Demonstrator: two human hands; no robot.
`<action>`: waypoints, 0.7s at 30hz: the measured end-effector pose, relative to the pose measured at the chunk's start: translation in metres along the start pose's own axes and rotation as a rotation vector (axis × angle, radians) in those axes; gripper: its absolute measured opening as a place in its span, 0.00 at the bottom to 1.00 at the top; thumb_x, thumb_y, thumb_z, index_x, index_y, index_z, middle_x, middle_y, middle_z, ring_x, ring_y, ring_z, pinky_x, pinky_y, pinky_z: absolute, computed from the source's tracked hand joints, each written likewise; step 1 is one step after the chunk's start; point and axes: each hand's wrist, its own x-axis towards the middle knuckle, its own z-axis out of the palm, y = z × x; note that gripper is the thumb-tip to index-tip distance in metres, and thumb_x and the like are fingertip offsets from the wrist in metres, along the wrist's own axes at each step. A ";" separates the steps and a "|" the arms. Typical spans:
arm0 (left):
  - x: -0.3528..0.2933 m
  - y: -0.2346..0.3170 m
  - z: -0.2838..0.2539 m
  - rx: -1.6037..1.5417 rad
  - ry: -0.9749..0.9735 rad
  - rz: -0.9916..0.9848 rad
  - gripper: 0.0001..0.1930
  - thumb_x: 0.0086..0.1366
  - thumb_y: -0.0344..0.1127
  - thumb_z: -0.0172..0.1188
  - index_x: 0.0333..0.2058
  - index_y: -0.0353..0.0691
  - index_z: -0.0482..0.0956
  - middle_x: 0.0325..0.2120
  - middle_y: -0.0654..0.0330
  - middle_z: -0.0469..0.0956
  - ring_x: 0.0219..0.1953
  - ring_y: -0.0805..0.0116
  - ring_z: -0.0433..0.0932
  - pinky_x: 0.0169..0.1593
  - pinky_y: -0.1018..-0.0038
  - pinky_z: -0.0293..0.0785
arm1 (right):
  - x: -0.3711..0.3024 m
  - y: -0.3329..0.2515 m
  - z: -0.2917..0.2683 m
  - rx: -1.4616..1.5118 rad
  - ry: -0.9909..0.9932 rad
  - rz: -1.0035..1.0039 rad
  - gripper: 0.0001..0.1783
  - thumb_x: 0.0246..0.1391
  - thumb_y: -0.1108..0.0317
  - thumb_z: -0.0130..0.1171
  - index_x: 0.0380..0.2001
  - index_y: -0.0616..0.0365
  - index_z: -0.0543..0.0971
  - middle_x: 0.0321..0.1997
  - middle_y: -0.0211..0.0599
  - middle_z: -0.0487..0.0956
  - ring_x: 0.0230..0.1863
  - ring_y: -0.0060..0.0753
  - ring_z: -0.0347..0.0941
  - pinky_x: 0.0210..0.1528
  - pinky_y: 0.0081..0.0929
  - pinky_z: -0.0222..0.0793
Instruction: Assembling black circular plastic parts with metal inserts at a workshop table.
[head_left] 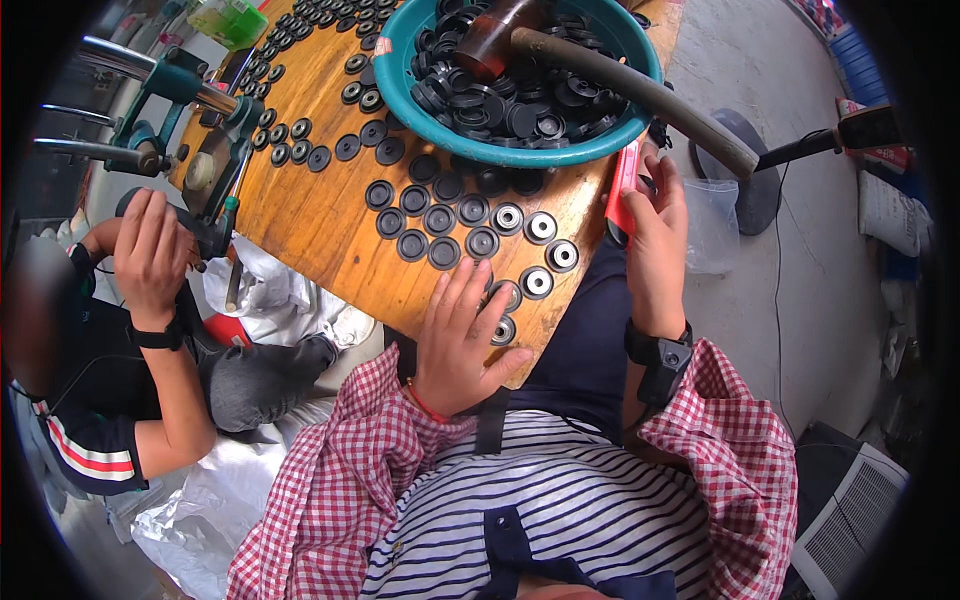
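Note:
My left hand (460,335) lies palm down at the near corner of the wooden table (330,235), fingers stretched out over a few round pieces. Black round caps (440,218) are spread in loose rows beyond it; those nearer the right edge, such as the capped bearing (541,228), show metal rings in their centres. My right hand (657,255) is at the table's right edge, thumb and fingers curled together around a small dark thing, mostly hidden. Beside its thumb is a red strip-like object (620,195) with white marks; whether the hand grips it is unclear.
A teal basin (560,155) full of black caps stands at the far side, a mallet with a brown head (490,50) and long handle (640,90) resting across it. At left, a co-worker's hand (150,250) is beside a green press (200,90). A clear bag (710,230) hangs at right.

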 end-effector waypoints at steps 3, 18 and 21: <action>0.007 -0.010 -0.029 -0.167 0.022 -0.026 0.30 0.60 0.49 0.61 0.55 0.36 0.70 0.61 0.44 0.61 0.65 0.44 0.56 0.65 0.53 0.52 | 0.022 0.005 0.006 -0.123 -0.043 -0.096 0.33 0.54 0.75 0.48 0.63 0.72 0.56 0.57 0.51 0.68 0.63 0.39 0.63 0.61 0.27 0.59; 0.218 -0.086 -0.103 0.488 -0.574 -0.040 0.30 0.56 0.50 0.62 0.54 0.38 0.72 0.48 0.48 0.74 0.51 0.52 0.73 0.54 0.63 0.69 | 0.015 0.052 0.056 -0.853 0.076 -0.535 0.35 0.52 0.74 0.55 0.61 0.73 0.55 0.63 0.63 0.57 0.66 0.63 0.51 0.68 0.49 0.48; 0.225 -0.092 -0.093 0.257 -0.673 -0.072 0.34 0.55 0.48 0.66 0.57 0.36 0.68 0.50 0.44 0.71 0.54 0.51 0.71 0.57 0.64 0.67 | 0.018 0.052 0.063 -0.848 0.082 -0.530 0.35 0.51 0.74 0.55 0.61 0.73 0.55 0.64 0.63 0.57 0.66 0.62 0.52 0.67 0.48 0.48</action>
